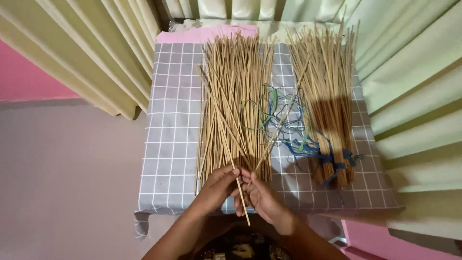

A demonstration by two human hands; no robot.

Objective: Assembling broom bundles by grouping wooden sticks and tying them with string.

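Below, left hand and right hand, each grip pinching thin sticks, loose pile beyond

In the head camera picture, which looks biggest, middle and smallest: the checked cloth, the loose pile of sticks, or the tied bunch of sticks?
1. Checked cloth, widest by far.
2. Loose pile of sticks.
3. Tied bunch of sticks.
The two stick piles look nearly alike in length; the loose pile just spreads wider, so that ranking is unsure.
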